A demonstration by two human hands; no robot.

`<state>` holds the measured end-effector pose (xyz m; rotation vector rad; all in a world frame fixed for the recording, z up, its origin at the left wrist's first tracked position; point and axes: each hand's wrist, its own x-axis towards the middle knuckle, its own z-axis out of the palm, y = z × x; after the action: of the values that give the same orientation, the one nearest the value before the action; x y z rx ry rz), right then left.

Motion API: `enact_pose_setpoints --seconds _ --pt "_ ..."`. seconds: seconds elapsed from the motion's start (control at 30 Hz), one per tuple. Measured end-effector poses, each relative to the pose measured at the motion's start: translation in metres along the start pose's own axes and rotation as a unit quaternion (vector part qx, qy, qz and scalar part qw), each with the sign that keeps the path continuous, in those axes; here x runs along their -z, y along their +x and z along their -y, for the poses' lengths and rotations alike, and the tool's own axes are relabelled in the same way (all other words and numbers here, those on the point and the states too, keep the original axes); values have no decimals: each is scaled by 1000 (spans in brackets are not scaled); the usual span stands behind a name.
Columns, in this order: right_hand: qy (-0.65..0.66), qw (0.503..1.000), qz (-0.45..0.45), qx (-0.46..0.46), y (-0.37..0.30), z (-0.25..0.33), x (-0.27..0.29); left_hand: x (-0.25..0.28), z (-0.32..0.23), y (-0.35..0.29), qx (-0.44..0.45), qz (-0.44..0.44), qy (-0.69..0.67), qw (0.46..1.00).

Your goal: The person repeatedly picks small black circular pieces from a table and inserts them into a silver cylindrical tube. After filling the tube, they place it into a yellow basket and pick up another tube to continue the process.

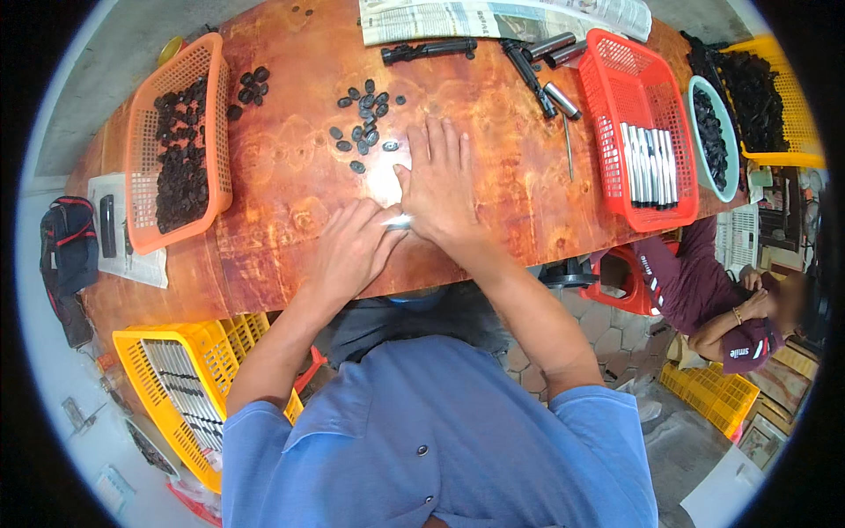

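My left hand (352,242) is closed at the table's near edge, thumb and fingers pinching a small shiny silver piece (399,222). Most of that piece is hidden, so its kind cannot be told. Flat on the wood lies my right hand (440,189), fingers stretched away from me, the heel of its palm against the silver piece. Just beyond my fingertips, several small black oval parts (371,138) are scattered loosely. A bright glare covers the wood between my hands.
An orange basket (220,132) of black parts stands left; a red basket (623,211) with silver tubes stands right. Black assemblies (431,50), loose tubes (563,101), a thin rod (569,150) and newspaper (493,22) lie at the back. A person (704,290) sits at right.
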<state>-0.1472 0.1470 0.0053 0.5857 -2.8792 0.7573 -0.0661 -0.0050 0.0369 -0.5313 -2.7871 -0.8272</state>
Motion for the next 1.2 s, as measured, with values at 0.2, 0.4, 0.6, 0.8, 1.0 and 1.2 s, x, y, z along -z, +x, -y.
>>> enact_pose_setpoints --seconds 0.2,0.4,0.6,0.8,1.0,1.2 --pt "-9 1000 20 -9 1 1 2 3 -1 0 16 34 3 999" --pt "8 1000 -4 -4 -5 0 -2 -5 1 -3 15 33 -2 999" --pt "45 998 -40 9 -5 -1 3 -5 -1 0 -18 7 48 999" --pt "36 998 -42 -3 0 2 4 -5 6 2 -45 -21 32 998" --pt "31 999 -2 -12 -4 0 4 -8 7 1 -43 2 51 998" --pt "35 999 -8 -12 -3 -1 -3 -11 4 -1 -34 -1 64 997"
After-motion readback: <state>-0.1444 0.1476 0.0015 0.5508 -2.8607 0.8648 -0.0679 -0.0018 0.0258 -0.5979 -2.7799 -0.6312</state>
